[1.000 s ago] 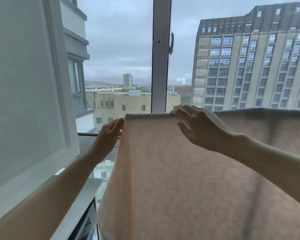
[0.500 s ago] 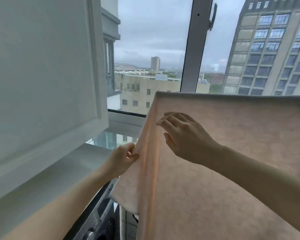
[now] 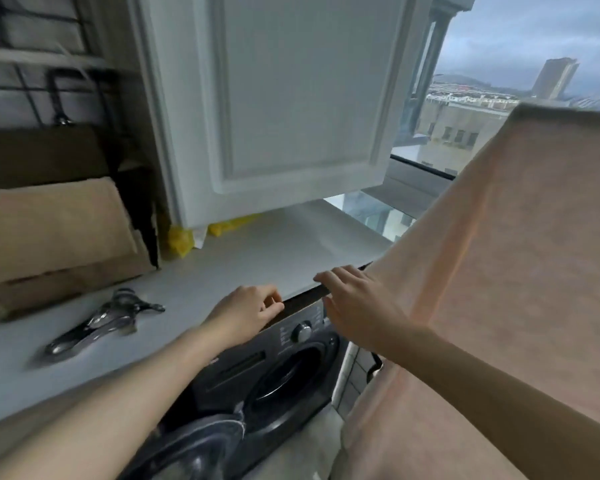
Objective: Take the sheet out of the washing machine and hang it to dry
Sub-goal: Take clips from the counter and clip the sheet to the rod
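The pale pink sheet hangs on the right, draped from a high edge in front of the window and falling past the bottom of the view. My right hand hovers with fingers spread just left of the sheet's hanging edge, holding nothing. My left hand is loosely curled and empty above the front edge of the countertop. Below both hands stands the dark washing machine with its round door swung open.
A grey countertop runs over the machine. On it lie a metal tool, cardboard boxes and a yellow bag. A white cupboard door hangs above. The window is at the right.
The view swung down and left, from the window to the countertop and washing machine. Both hands came off the sheet and dropped towards the countertop edge. The sheet stays hanging.
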